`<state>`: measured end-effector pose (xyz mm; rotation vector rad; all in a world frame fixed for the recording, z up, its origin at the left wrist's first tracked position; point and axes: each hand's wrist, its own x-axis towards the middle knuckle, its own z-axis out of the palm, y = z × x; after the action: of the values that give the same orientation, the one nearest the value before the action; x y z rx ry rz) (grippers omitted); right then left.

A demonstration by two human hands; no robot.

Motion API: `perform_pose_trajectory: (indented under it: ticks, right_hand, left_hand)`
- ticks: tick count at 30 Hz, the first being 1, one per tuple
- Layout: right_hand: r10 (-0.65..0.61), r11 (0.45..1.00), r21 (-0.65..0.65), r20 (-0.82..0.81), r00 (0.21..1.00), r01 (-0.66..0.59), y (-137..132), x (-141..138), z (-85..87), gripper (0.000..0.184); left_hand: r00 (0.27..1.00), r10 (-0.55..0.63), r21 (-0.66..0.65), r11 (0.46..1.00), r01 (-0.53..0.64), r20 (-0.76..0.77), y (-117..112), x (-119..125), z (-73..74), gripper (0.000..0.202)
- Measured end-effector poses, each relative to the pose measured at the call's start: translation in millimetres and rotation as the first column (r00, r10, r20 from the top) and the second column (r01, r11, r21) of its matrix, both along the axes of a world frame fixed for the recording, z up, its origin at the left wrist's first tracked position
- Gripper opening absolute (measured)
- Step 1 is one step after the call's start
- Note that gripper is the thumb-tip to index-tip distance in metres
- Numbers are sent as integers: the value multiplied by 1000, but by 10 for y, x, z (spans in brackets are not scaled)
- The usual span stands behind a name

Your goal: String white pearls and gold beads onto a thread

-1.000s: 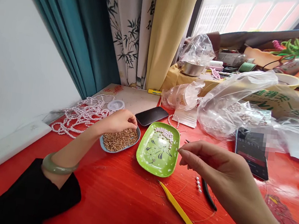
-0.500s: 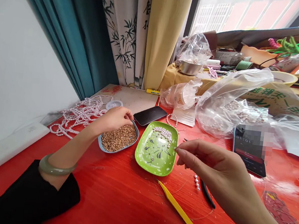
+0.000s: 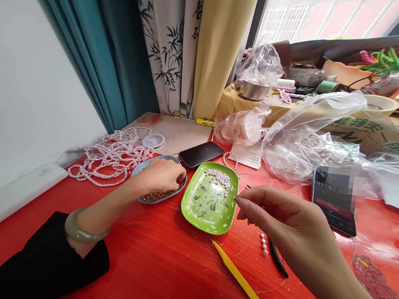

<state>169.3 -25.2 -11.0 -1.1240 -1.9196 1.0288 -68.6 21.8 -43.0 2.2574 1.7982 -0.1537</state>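
Observation:
My left hand (image 3: 162, 175) lies curled over a grey-blue dish (image 3: 141, 165) filled with small gold beads (image 3: 155, 195), fingertips pinched down into them. My right hand (image 3: 282, 218) hovers just right of a green dish (image 3: 209, 199), thumb and forefinger pinched on something thin that I cannot make out. White pearls (image 3: 220, 176) lie in rows at the far end of the green dish. A jade bangle (image 3: 82, 232) and a black sleeve (image 3: 45, 266) are on my left arm.
Yellow tweezers (image 3: 244, 285) and a dark tool (image 3: 278, 260) lie on the red table (image 3: 155, 270) by a few loose pearls (image 3: 264, 242). Pearl strands (image 3: 113, 154) pile up left. Two phones (image 3: 201, 153) (image 3: 334, 201), plastic bags (image 3: 314, 134) and a cluttered sill stand behind.
My left hand has dropped from the far rim of the bead dish down onto the gold beads, covering most of them. My right hand has held still.

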Motion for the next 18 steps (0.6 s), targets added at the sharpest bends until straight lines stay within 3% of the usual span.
perform_pose_trajectory:
  ticks: [6, 11, 18]
  right_hand:
    - [-20, 1000, 13, 6, 1000, 20, -6, -2, 25, 17]
    - [-2, 1000, 6, 1, 1000, 2, -1, -9, 21, 17]
    - [6, 1000, -4, -11, 1000, -6, 9, -5, -1, 16]
  left_hand:
    - [999, 20, -15, 1000, -21, -27, 28, -76, 42, 16]
    - [998, 25, -41, 999, -23, 49, 73, -208, 103, 15]
    - [975, 63, -33, 998, -57, 213, 142, -283, 30, 16]
